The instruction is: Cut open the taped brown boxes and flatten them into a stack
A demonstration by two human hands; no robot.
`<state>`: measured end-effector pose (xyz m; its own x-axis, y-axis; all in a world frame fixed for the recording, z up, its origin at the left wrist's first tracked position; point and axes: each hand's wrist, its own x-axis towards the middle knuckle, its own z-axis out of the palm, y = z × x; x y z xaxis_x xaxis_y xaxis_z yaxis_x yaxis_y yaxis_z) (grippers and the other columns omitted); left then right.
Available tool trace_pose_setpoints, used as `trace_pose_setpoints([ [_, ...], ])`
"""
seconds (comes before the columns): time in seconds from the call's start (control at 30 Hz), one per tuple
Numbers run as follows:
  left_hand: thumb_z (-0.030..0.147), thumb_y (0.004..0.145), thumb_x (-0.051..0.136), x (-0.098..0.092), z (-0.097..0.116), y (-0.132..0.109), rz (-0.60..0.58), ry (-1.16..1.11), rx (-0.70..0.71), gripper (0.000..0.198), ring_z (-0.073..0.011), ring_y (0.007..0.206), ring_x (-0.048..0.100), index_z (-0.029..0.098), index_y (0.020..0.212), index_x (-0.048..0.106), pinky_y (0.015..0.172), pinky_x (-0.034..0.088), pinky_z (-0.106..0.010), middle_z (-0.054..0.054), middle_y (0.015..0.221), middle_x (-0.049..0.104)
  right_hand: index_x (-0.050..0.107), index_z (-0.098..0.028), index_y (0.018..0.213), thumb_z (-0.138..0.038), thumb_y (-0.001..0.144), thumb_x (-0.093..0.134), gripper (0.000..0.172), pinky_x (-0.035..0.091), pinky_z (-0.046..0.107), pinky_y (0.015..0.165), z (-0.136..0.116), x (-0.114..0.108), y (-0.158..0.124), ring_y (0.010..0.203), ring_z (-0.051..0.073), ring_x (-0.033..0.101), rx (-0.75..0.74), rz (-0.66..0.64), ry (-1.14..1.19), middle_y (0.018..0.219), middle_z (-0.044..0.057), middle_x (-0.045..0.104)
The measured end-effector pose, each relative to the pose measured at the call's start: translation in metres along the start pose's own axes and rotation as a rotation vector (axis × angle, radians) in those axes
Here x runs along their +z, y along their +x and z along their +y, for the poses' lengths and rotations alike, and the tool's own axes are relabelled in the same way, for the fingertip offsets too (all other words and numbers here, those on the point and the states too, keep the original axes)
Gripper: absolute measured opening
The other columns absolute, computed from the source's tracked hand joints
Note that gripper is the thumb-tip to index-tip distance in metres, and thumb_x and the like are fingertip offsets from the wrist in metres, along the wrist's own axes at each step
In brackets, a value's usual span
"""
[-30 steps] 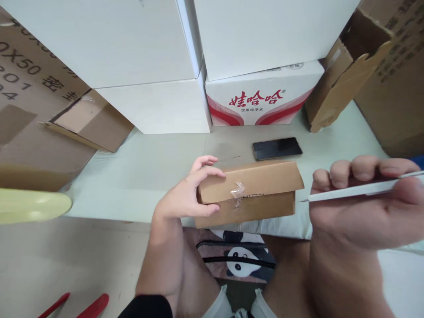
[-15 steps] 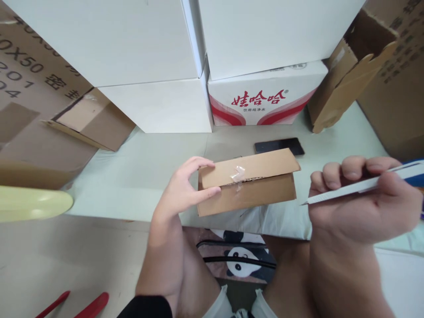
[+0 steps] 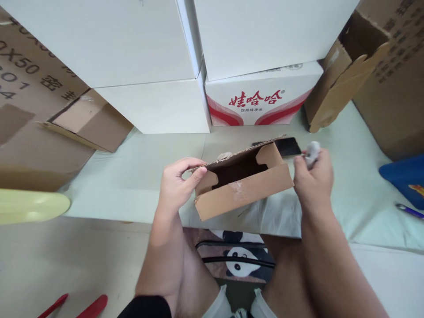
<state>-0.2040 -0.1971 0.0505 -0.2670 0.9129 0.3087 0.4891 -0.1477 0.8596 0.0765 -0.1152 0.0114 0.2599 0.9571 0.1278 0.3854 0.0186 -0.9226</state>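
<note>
Small carton: the small carton [image 3: 247, 192] is held tilted at the near edge of the pale table [image 3: 149, 176].
Change: its lid [image 3: 238, 157], earlier down over the front, has been raised, so the inside is now exposed.
Carton inside: end flaps are seen; the dark middle cannot be read.
Lid grip: the lid's left corner is pinched by the left hand [image 3: 180, 179].
Tool grip: a pale tool [image 3: 312, 154] is clasped by the right hand [image 3: 314, 179], just beside the small carton's right end.
Behind the small carton: a phone [image 3: 291, 146] is partly covered.
</note>
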Motion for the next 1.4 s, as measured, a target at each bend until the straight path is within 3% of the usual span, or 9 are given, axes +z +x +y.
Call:
trace_pose_setpoints([
  [0.13,0.072,0.079,0.072,0.002,-0.001,0.001,0.058,-0.025,-0.051,0.053,-0.0219,0.08,0.075,0.019,0.082,0.08,0.075,0.061,-0.032,-0.008,0.083,0.08,0.067,-0.021,0.112,-0.038,0.085,0.053,0.035,0.042,0.036,0.072,0.025,0.007,0.01,0.09,0.028,0.063,0.02,-0.392,-0.546,0.105,0.013,0.071],
  [0.27,0.075,0.077,0.072,0.007,-0.004,0.0,0.149,-0.099,-0.107,0.059,-0.0207,0.075,0.073,0.017,0.084,0.079,0.066,0.058,-0.03,-0.008,0.08,0.079,0.069,-0.023,0.121,-0.038,0.085,0.055,0.042,0.043,0.038,0.074,0.04,0.012,0.01,0.104,0.034,0.066,-0.014,-0.565,-0.66,0.112,0.016,0.073],
  [0.43,0.073,0.076,0.075,0.011,-0.009,-0.001,0.252,-0.233,-0.197,0.059,-0.0211,0.074,0.073,0.016,0.089,0.078,0.064,0.057,-0.029,-0.008,0.081,0.078,0.074,-0.022,0.109,-0.033,0.08,0.058,0.035,0.044,0.04,0.076,0.039,0.011,0.012,0.098,0.034,0.067,-0.041,-0.538,-0.672,0.105,0.016,0.073],
  [0.53,0.074,0.073,0.077,0.011,-0.011,-0.001,0.279,-0.29,-0.187,0.058,-0.0204,0.072,0.073,0.017,0.085,0.077,0.063,0.057,-0.029,-0.006,0.078,0.077,0.072,-0.019,0.099,-0.036,0.084,0.052,0.03,0.047,0.04,0.083,0.027,0.01,0.014,0.093,0.028,0.066,-0.098,-0.254,-0.445,0.099,0.013,0.073],
  [0.67,0.076,0.071,0.077,0.012,-0.011,-0.001,0.261,-0.333,-0.159,0.059,-0.0216,0.075,0.074,0.019,0.084,0.077,0.066,0.058,-0.03,-0.006,0.078,0.077,0.068,-0.022,0.083,-0.038,0.084,0.055,0.02,0.047,0.036,0.08,0.008,0.007,0.007,0.078,0.019,0.059,-0.253,0.127,0.282,0.08,0.003,0.065],
  [0.77,0.08,0.07,0.075,0.014,-0.009,-0.002,0.243,-0.314,-0.104,0.061,-0.0221,0.079,0.075,0.02,0.081,0.076,0.071,0.06,-0.032,-0.007,0.084,0.079,0.074,-0.024,0.081,-0.041,0.087,0.054,0.026,0.047,0.04,0.086,-0.001,0.002,-0.003,0.085,0.021,0.06,-0.444,0.051,0.53,0.084,0.005,0.063],
  [1.0,0.074,0.076,0.075,0.016,-0.015,0.0,0.191,-0.416,0.068,0.053,-0.0194,0.08,0.076,0.021,0.075,0.073,0.077,0.062,-0.032,-0.005,0.079,0.078,0.082,-0.03,0.099,-0.055,0.099,0.041,0.048,0.043,0.052,0.11,-0.009,-0.011,-0.013,0.131,0.033,0.052,-0.716,-0.45,0.265,0.134,0.008,0.053],
  [1.23,0.048,0.092,0.073,0.02,-0.025,0.0,0.113,-0.447,0.199,0.028,-0.0163,0.086,0.078,0.022,0.091,0.064,0.077,0.062,-0.027,-0.003,0.09,0.08,0.08,-0.024,0.091,-0.05,0.102,0.04,0.049,0.04,0.055,0.108,-0.007,-0.003,-0.011,0.118,0.031,0.049,-0.754,-0.449,0.028,0.112,0.009,0.046],
  [1.4,0.029,0.095,0.072,0.019,-0.029,0.004,0.15,-0.389,0.47,0.025,-0.0122,0.086,0.074,0.026,0.092,0.047,0.08,0.062,-0.029,0.002,0.105,0.074,0.08,-0.024,0.091,-0.047,0.104,0.037,0.051,0.038,0.053,0.103,-0.003,-0.001,-0.011,0.113,0.029,0.048,-0.755,-0.458,-0.03,0.109,0.008,0.044],
])
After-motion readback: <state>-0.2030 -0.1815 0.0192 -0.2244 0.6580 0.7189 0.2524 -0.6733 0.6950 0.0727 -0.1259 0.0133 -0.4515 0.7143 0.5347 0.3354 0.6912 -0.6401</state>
